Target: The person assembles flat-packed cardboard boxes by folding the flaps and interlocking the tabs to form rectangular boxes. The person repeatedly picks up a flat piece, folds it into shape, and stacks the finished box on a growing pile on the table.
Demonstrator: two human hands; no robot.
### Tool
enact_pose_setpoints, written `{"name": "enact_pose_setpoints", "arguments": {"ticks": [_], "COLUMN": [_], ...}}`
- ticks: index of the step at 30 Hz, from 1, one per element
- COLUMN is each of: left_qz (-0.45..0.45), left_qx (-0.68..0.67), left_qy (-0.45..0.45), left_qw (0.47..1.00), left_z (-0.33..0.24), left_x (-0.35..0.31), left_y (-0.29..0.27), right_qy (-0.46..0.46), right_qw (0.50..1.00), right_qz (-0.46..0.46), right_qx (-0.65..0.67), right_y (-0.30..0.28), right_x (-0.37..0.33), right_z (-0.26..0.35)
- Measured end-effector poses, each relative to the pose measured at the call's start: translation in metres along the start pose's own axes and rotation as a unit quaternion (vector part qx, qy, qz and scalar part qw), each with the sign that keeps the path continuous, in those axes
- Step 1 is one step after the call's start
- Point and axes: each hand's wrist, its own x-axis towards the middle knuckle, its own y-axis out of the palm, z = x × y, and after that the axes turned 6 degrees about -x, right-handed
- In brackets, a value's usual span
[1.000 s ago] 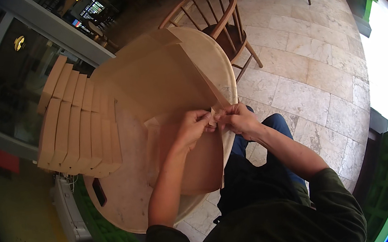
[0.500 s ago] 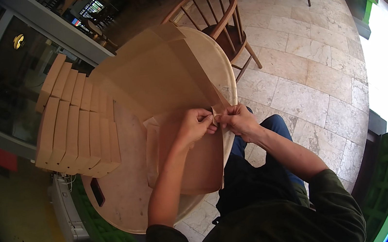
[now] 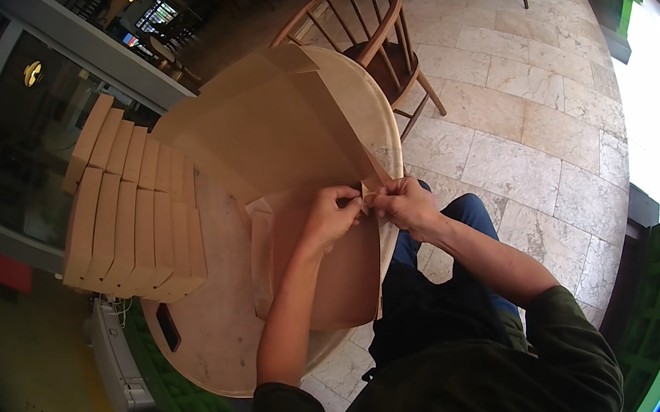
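Fingers (image 3: 345, 192) of left hand (image 3: 330, 218) and right hand (image 3: 411, 209) pinch a tan cardboard flap (image 3: 366, 189) from both sides, apparently steadying it; its open brown cardboard box (image 3: 348, 279) occupies the round beige desk (image 3: 214, 338), mid-frame.

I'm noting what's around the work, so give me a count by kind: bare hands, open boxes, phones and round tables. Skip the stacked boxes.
Bare hands: 2 (left hand, right hand)
Open cardboard box: 1
Phone: 1
Round table: 1
Total: 5
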Motion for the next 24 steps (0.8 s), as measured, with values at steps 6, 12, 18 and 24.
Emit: {"name": "enact_pose_setpoints", "arguments": {"ticks": [6, 12, 18, 24], "left_qz": [-0.036, -0.045, -0.045, -0.045], "left_qx": [-0.017, -0.058, -0.108, -0.226], "left_qy": [-0.008, -0.014, -0.032, -0.082], "left_qw": [0.999, 0.997, 0.993, 0.970], "left_z": [0.005, 0.013, 0.023, 0.029], "left_x": [0.000, 0.000, 0.002, 0.004], "left_y": [0.006, 0.007, 0.007, 0.003], "right_qy": [-0.011, -0.032, -0.042, -0.023], "right_qw": [1.000, 0.999, 0.998, 0.998], "right_qz": [0.017, 0.033, 0.036, 0.057], "right_qx": [-0.008, -0.021, -0.037, -0.026], "right_y": [0.000, -0.001, 0.003, -0.001], "right_x": [0.000, -0.002, -0.001, -0.001], "right_z": [-0.001, -0.001, -0.005, -0.007]}}
